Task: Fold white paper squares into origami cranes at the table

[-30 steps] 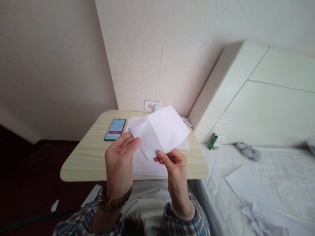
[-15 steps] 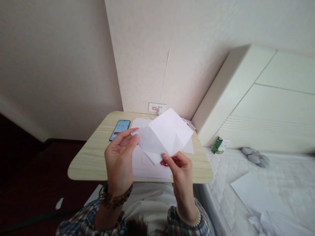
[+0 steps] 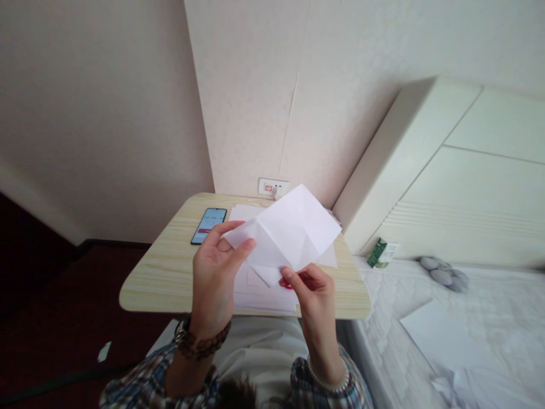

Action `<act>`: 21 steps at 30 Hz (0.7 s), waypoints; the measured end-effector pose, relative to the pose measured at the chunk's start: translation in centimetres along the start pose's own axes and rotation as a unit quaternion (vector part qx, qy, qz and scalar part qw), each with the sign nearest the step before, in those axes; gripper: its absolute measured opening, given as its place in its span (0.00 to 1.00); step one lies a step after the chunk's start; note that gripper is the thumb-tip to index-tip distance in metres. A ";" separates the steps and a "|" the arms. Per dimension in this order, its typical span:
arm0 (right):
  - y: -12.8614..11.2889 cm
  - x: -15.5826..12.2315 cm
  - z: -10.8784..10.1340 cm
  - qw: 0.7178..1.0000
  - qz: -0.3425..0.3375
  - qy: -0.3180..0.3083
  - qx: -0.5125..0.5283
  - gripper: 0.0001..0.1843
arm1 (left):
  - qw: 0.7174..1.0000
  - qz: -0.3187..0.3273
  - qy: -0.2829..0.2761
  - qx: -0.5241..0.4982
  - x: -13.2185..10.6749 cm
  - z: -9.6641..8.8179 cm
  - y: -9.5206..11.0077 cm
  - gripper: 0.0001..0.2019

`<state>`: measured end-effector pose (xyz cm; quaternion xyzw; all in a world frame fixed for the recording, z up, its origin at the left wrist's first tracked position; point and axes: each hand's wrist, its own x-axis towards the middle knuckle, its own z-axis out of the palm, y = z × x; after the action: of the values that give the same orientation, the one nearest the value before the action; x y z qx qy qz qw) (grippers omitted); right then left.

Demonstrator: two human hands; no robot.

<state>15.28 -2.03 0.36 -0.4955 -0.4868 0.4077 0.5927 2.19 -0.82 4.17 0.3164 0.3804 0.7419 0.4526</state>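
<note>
A creased, partly folded white paper (image 3: pixel 293 230) is held up in the air above a small light wooden table (image 3: pixel 170 267). My left hand (image 3: pixel 215 275) pinches its left corner between thumb and fingers. My right hand (image 3: pixel 313 292) pinches its lower edge with thumb and forefinger. Under the paper, a stack of white sheets (image 3: pixel 259 292) lies on the table, with a small red thing partly hidden behind my right hand.
A phone (image 3: pixel 208 225) with a lit screen lies at the table's far left. A wall socket (image 3: pixel 273 187) sits behind the table. To the right is a white bed with a headboard (image 3: pixel 447 170), a green carton (image 3: pixel 382 252), a grey object (image 3: pixel 443 274) and loose paper (image 3: pixel 438 335).
My left hand has shifted slightly right and up along the paper's left corner, and the paper has risen a little. My right hand keeps its pinch. The view has drifted slightly.
</note>
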 end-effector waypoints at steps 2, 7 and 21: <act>-0.1 0.0 0.1 1.000 0.007 -0.022 0.003 0.12 | 1.000 -0.006 0.001 0.013 0.0 0.2 0.0 0.14; 0.7 1.0 -1.0 0.996 0.040 -0.084 0.020 0.10 | 0.995 0.037 0.015 0.088 0.5 -0.2 -0.2 0.12; -3.0 1.4 -2.0 0.956 -0.197 -0.106 -0.192 0.01 | 0.860 0.022 -0.304 0.409 0.5 -1.4 0.2 0.15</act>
<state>17.51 -1.61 3.46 -0.4487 -0.7038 0.2320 0.4995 0.76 -0.80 3.67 0.6917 0.4858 0.3961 0.3588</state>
